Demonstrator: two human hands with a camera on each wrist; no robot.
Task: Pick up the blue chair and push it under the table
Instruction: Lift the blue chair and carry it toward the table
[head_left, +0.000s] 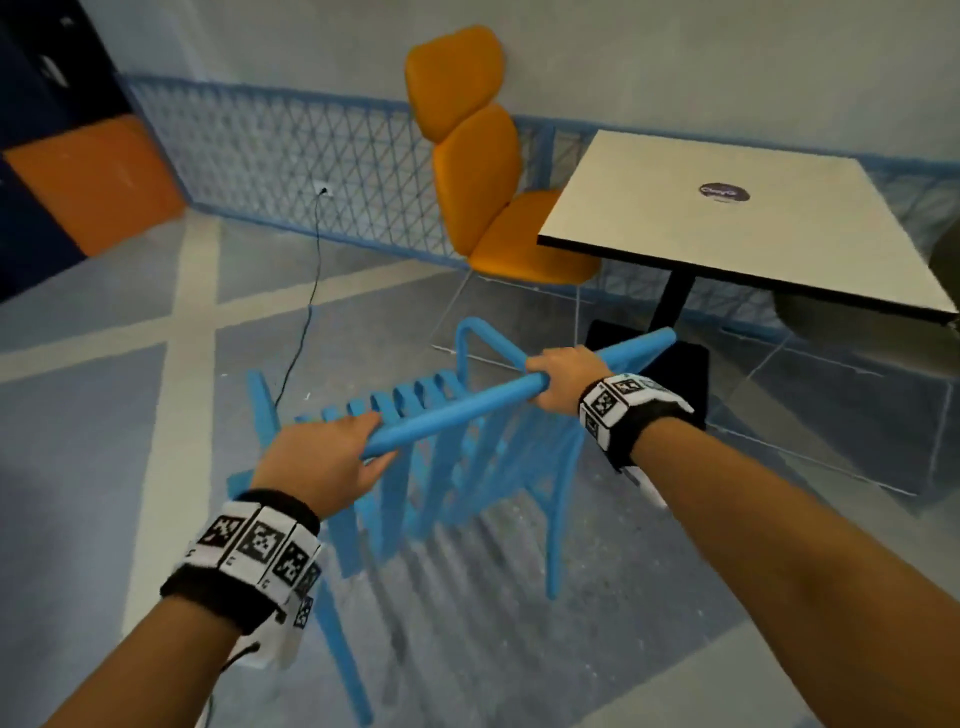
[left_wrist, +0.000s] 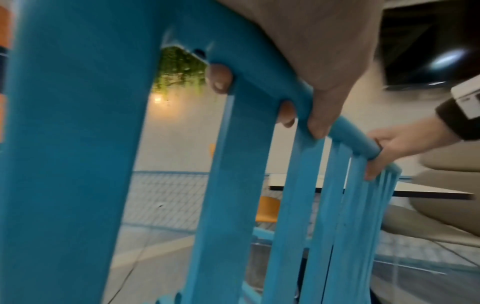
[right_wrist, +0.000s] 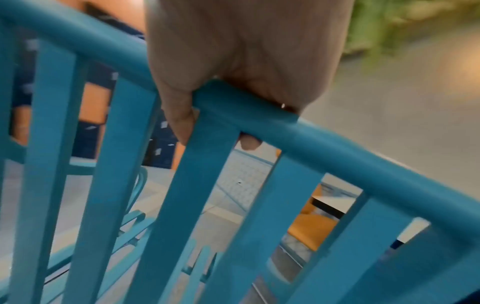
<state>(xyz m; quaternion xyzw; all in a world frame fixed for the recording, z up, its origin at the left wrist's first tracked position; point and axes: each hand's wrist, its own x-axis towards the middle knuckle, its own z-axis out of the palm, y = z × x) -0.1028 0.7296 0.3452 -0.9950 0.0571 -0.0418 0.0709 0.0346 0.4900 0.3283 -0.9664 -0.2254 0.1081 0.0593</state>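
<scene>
The blue chair, with a slatted back and seat, is in front of me, tilted, its top rail running from lower left to upper right. My left hand grips the rail's left part, fingers curled round it. My right hand grips the same rail further right; in the right wrist view its fingers wrap the chair's rail. The white square table on a black post stands to the right, beyond the chair.
An orange padded chair sits at the table's far left side, against a blue lattice wall panel. A black cable runs from a wall socket down across the grey floor. The table's black base is just behind the blue chair.
</scene>
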